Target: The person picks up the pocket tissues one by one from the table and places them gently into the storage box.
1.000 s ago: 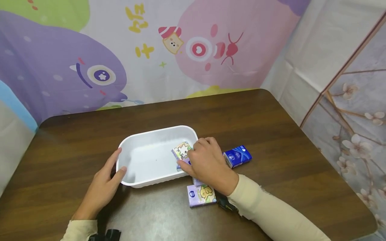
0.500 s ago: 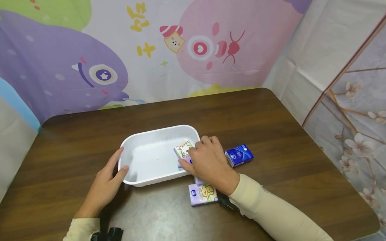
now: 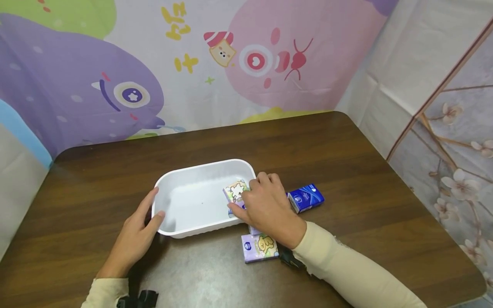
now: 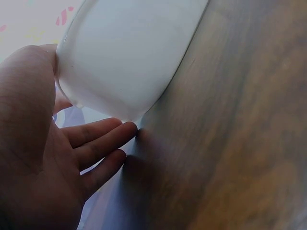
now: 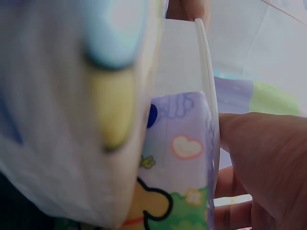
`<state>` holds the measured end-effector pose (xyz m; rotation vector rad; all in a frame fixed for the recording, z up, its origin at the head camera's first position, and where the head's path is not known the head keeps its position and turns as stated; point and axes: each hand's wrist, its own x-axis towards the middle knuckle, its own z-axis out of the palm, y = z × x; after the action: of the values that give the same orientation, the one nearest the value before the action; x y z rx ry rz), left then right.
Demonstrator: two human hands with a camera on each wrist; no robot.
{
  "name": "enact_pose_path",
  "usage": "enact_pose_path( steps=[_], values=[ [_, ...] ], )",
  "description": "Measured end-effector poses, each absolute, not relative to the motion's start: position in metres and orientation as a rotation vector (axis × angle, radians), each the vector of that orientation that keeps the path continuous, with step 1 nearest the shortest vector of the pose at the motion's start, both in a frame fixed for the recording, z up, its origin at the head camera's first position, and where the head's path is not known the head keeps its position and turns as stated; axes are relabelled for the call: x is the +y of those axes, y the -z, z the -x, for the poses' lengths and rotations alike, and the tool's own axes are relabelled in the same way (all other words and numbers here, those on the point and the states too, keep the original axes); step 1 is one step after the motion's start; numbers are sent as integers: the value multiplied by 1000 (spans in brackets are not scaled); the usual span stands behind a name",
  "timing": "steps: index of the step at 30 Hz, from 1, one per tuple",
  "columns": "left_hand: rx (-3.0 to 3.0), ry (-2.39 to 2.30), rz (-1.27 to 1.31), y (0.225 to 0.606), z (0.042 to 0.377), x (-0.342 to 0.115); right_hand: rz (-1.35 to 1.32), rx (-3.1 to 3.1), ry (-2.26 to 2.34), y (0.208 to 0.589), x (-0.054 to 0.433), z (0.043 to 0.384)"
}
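A white plastic tray (image 3: 192, 196) stands on the table. My left hand (image 3: 132, 233) grips its left end, thumb at the rim and index finger along the outside; the other fingers (image 4: 105, 143) spread below in the left wrist view. My right hand (image 3: 267, 207) holds the right end, thumb over the near rim, the other fingertips hidden. Inside the tray by that hand lies a tissue pack (image 3: 235, 191) with a white cartoon animal. A purple tissue pack (image 3: 259, 248) lies in front, another purple pack (image 3: 254, 230) is partly hidden under my right hand. A blurred pack (image 5: 72, 120) fills the right wrist view's left side.
A dark blue tissue pack (image 3: 306, 198) lies on the brown wooden table (image 3: 316, 149) just right of my right hand. A cartoon-printed cloth (image 3: 200, 94) hangs behind the table, and a flower-patterned panel (image 3: 450, 179) stands to the right.
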<state>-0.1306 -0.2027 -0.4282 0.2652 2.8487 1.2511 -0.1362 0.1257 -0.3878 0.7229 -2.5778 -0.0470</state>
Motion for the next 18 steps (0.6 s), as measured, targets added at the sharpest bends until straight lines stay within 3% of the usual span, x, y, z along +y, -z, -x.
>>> enact_pose_path(
  steps=[18],
  values=[
    [2841, -1245, -254, 427, 131, -201, -733, -2593, -15, 389, 124, 136]
  ],
)
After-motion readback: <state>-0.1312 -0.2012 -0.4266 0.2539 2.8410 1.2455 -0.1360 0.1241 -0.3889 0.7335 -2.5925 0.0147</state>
